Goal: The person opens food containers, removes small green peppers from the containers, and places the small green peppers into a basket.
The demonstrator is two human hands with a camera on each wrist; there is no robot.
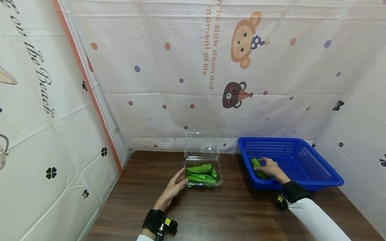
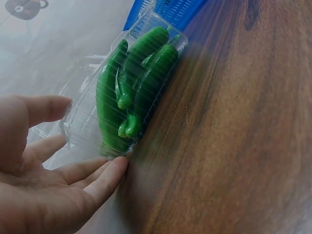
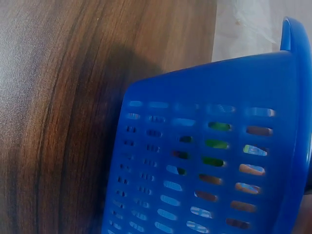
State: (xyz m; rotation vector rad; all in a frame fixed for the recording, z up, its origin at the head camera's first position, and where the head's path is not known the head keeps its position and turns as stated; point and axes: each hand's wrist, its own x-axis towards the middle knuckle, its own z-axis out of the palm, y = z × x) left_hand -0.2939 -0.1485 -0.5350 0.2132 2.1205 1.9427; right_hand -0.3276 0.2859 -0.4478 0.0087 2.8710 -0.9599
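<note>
A clear plastic clamshell box (image 1: 220, 182) stands on the table with its lid raised, and several long green peppers (image 1: 199, 169) lie in it. My left hand (image 1: 173, 190) touches the box's left end with extended, relaxed fingers; the left wrist view shows the fingertips (image 2: 117, 165) at its edge. Inside the left part of a blue plastic basket (image 1: 304, 182), my right hand (image 1: 271, 168) grips one green pepper (image 1: 255, 163) between thumb and fingers. From the right wrist, the basket's slotted wall (image 3: 204, 83) covers most of that hand, and bits of green show through the slots.
The dark wood table (image 1: 229, 214) carries both containers, the box in the middle and the basket at the right. White printed sheets (image 1: 169, 73) hang behind and at both sides, close to the table's back edge. The raised lid (image 1: 201, 145) is near the back sheet.
</note>
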